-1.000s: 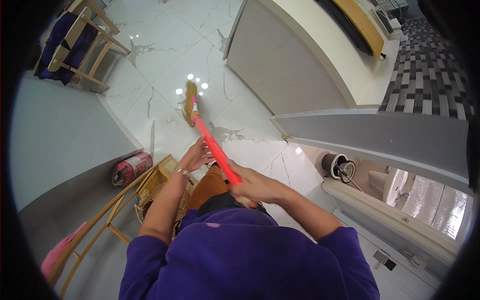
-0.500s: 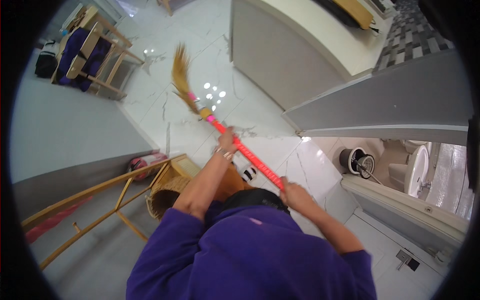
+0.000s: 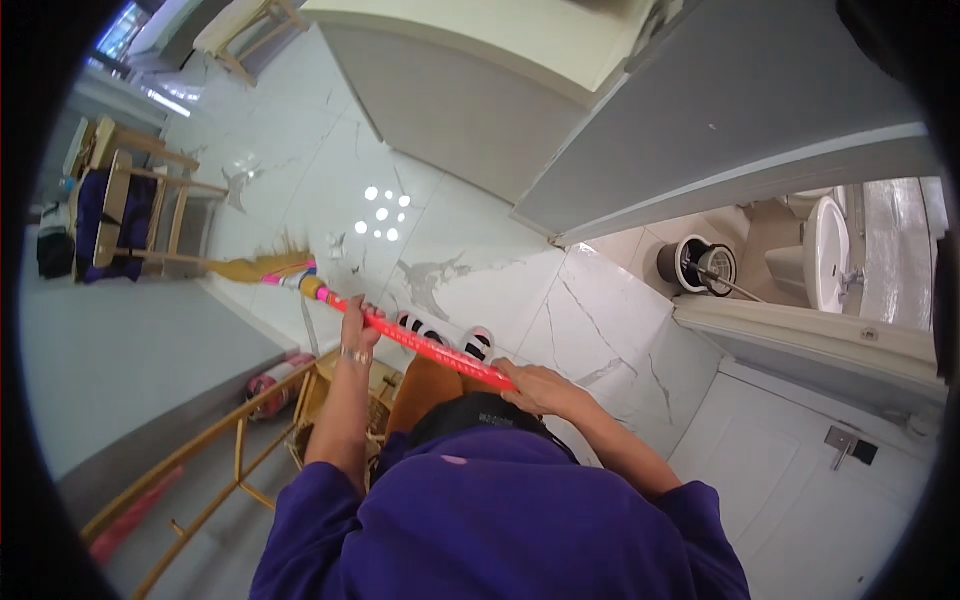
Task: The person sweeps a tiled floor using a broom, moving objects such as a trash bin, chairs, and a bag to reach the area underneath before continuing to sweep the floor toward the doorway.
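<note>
I hold a soft broom (image 3: 430, 349) with a long red handle and a fan of straw-coloured bristles. My left hand (image 3: 361, 325) is closed round the handle not far from the bristle end. Closed on the handle's other end, near my waist, is my right hand (image 3: 540, 387). The broom slants across in front of me, its bristles (image 3: 250, 268) reaching left to the foot of the wall beside a wooden chair. Bristle tips look slightly blurred. Below the handle show my striped shoes (image 3: 478, 345).
Glossy white marbled tiles (image 3: 470, 230) cover the floor. A wooden chair (image 3: 120, 215) with purple cloth stands at the far left. On my left is a wooden rack (image 3: 240, 450); at right, a doorway shows a mop bucket (image 3: 690, 265) and a washbasin (image 3: 826, 255). A curved counter (image 3: 440, 110) lies ahead.
The broom's bristles have swung left and nearer, from mid-floor to the wall's foot. Both hands moved left with the handle, still gripping it. The view has shifted and turned.
</note>
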`<move>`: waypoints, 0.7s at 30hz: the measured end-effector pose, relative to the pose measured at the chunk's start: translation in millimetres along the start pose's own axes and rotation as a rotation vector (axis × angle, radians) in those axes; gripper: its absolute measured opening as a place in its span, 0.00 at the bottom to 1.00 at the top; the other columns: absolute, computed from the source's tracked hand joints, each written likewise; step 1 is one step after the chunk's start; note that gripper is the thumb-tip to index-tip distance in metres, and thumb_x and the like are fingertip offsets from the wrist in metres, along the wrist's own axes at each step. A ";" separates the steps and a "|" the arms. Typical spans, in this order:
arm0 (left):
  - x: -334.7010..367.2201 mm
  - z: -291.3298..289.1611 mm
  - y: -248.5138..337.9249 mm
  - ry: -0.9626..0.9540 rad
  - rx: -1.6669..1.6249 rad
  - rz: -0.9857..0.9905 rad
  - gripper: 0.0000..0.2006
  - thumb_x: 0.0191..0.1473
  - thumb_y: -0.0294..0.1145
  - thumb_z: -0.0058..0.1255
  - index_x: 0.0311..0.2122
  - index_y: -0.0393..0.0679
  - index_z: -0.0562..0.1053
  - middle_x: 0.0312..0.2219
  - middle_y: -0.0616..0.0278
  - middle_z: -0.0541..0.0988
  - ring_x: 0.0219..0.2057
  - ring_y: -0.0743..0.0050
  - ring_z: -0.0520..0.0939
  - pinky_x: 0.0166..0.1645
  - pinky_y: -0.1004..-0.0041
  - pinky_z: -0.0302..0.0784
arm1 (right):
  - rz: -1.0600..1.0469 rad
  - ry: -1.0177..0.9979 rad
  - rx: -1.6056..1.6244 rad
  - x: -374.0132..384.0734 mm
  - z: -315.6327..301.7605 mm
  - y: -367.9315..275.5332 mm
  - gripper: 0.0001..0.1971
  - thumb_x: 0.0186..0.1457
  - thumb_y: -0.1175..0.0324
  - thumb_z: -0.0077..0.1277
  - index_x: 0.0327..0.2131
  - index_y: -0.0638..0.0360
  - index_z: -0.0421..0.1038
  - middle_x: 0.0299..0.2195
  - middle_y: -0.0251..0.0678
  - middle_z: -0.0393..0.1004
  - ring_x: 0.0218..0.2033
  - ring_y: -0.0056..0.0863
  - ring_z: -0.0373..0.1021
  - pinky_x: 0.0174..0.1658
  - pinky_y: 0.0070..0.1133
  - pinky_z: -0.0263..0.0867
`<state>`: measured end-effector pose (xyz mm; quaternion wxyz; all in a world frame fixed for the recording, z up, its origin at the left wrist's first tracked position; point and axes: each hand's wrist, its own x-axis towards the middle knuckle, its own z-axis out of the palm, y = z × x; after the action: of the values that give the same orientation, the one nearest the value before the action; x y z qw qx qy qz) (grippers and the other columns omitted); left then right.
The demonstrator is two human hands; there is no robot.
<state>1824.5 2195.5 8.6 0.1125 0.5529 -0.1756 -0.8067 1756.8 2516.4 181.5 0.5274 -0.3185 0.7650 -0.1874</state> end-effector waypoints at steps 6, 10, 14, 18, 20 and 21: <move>12.5 14.4 14.6 -0.071 0.048 -0.033 0.09 0.47 0.29 0.44 0.20 0.46 0.58 0.09 0.70 0.59 0.11 0.77 0.62 0.19 0.76 0.65 | -0.014 -0.023 0.133 1.9 -2.8 -14.7 0.28 0.49 0.64 0.42 0.54 0.49 0.45 0.33 0.54 0.68 0.37 0.50 0.64 0.39 0.35 0.60; 15.1 44.0 -13.4 -0.117 0.208 -0.131 0.11 0.48 0.30 0.45 0.20 0.46 0.57 0.13 0.68 0.61 0.14 0.74 0.65 0.22 0.75 0.67 | 0.078 -0.084 0.376 -19.1 -11.3 -15.9 0.32 0.50 0.66 0.41 0.57 0.49 0.38 0.32 0.51 0.69 0.34 0.45 0.66 0.38 0.30 0.61; -2.5 78.8 -46.7 -0.357 0.365 -0.406 0.10 0.49 0.39 0.45 0.27 0.44 0.64 0.19 0.66 0.68 0.22 0.71 0.70 0.31 0.72 0.70 | 0.159 -0.097 0.826 -70.5 -42.0 -36.6 0.34 0.49 0.68 0.43 0.57 0.54 0.38 0.19 0.28 0.60 0.15 0.14 0.57 0.17 0.15 0.58; -24.8 55.2 -30.0 -0.592 0.892 -0.543 0.20 0.50 0.43 0.43 0.44 0.41 0.62 0.37 0.59 0.72 0.30 0.70 0.74 0.35 0.73 0.70 | 0.399 0.006 0.928 -111.0 -60.8 -83.7 0.35 0.44 0.73 0.46 0.55 0.58 0.41 0.18 0.30 0.61 0.13 0.17 0.58 0.17 0.17 0.60; -9.9 22.3 -7.6 -0.524 0.936 -0.506 0.19 0.49 0.42 0.43 0.43 0.41 0.62 0.36 0.59 0.72 0.30 0.71 0.74 0.35 0.73 0.70 | 0.489 0.052 0.994 -111.8 -62.3 -112.5 0.33 0.44 0.73 0.46 0.54 0.59 0.44 0.18 0.30 0.61 0.14 0.18 0.59 0.17 0.18 0.60; 3.5 1.9 7.4 -0.458 0.991 -0.469 0.18 0.49 0.41 0.43 0.43 0.41 0.63 0.35 0.60 0.73 0.30 0.71 0.74 0.34 0.74 0.69 | 0.575 0.107 1.066 -106.1 -61.6 -124.2 0.31 0.43 0.74 0.46 0.53 0.60 0.47 0.18 0.30 0.61 0.14 0.19 0.60 0.17 0.18 0.60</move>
<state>1821.3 2187.7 9.3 -0.3810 0.3755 -0.4242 -0.7307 1761.3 2495.8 354.8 0.6044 0.2188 0.6467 -0.4105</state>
